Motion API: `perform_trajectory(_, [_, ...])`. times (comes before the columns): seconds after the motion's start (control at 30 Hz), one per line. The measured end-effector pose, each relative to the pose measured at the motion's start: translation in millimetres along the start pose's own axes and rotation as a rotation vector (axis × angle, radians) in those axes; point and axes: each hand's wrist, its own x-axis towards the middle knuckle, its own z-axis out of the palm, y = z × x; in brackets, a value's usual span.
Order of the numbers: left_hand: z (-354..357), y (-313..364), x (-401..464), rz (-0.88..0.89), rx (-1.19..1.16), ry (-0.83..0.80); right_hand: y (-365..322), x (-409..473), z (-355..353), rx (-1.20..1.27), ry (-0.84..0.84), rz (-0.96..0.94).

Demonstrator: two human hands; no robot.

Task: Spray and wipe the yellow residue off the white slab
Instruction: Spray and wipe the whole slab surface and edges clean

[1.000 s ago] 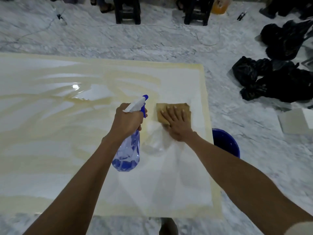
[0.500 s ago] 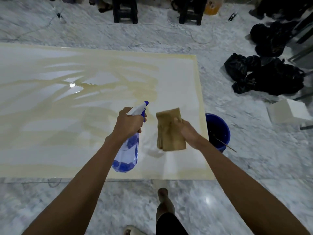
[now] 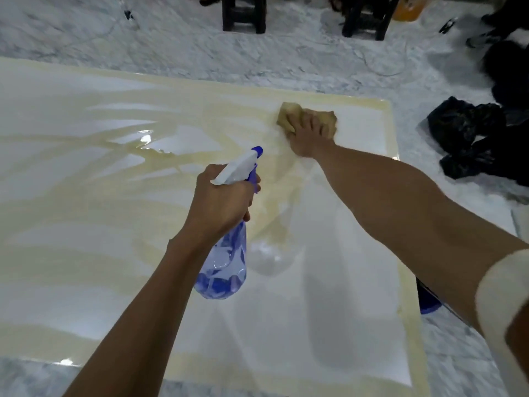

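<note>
While the bottle hangs mid-air: the left hand (image 3: 221,199) has its grip wrapped tight round the neck of the spray bottle (image 3: 226,253), nozzle aimed up and away over the slab.
Bottle contents: clear blue-tinted body, blue liquid pooled in the lowest part, mostly air above it.
Bucket: a blue bucket (image 3: 428,302) peeks out past the slab's right edge, under the right forearm; what's inside it can't be seen.
Far container: an orange-yellow tub (image 3: 406,8) at the top edge; contents unclear.
Right hand: the right hand (image 3: 309,136) is pressed palm-down on the tan cloth (image 3: 294,116), fingers spread, pinning it flat near the far right corner of the slab.
White slab: the white slab (image 3: 329,310) fills most of the view, lying flat and glossy, a bright light glinting off the wet patch left of centre.
Residue: yellow residue (image 3: 86,247) sweeps in broad streaks across the left and middle, and runs as a band along the edges; the near right area looks white and clean.
Floor: grey-veined marble floor (image 3: 315,58) all round.
Room: two dark stools (image 3: 243,12) at the far side, black bags (image 3: 469,138) heaped at right, a thin cable trailing over the floor.
</note>
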Motion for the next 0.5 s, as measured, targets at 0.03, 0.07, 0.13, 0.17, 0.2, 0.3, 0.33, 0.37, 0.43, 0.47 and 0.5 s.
perform_trajectory(0.03, [-1.4,-4.4,-1.5,-0.005,0.002,-0.008,-2.9,-9.1,12.2,-0.006,0.02,-0.002])
perform_trajectory(0.07, [-4.2,-8.9,-4.6,-0.008,0.002,-0.017,-6.3,-22.6,21.8,-0.037,0.061,-0.019])
perform_trajectory(0.13, [-11.8,-16.3,-16.5,-0.015,0.011,-0.04,-11.8,-57.3,37.4,-0.054,0.093,-0.051])
perform_trajectory(0.17, [-17.0,-19.3,-24.5,-0.016,0.02,-0.052,-16.2,-79.2,46.5,-0.052,0.093,-0.068])
perform_trajectory(0.2, [-22.2,-22.4,-33.9,-0.02,0.026,-0.064,-20.5,-103.5,58.5,-0.06,0.084,-0.075])
perform_trajectory(0.3, [-42.2,-32.9,-71.7,-0.045,0.031,-0.093,-36.8,-189.3,105.3,-0.067,0.078,-0.103])
perform_trajectory(0.33, [-47.9,-37.6,-86.0,-0.053,0.039,-0.105,-41.5,-221.3,119.3,-0.077,0.075,-0.115])
perform_trajectory(0.37, [-53.1,-42.4,-100.6,-0.064,0.042,-0.117,-45.9,-253.6,130.0,-0.071,0.058,-0.129])
perform_trajectory(0.43, [-64.5,-51.2,-128.4,-0.097,0.019,-0.131,-57.2,-323.1,154.8,-0.058,-0.015,-0.166])
perform_trajectory(0.47, [-70.1,-55.3,-139.6,-0.115,0.009,-0.139,-64.8,-356.0,169.3,-0.067,-0.024,-0.161])
perform_trajectory(0.5, [-75.6,-58.9,-149.3,-0.131,0.003,-0.148,-72.0,-382.7,176.4,-0.034,-0.019,-0.176])
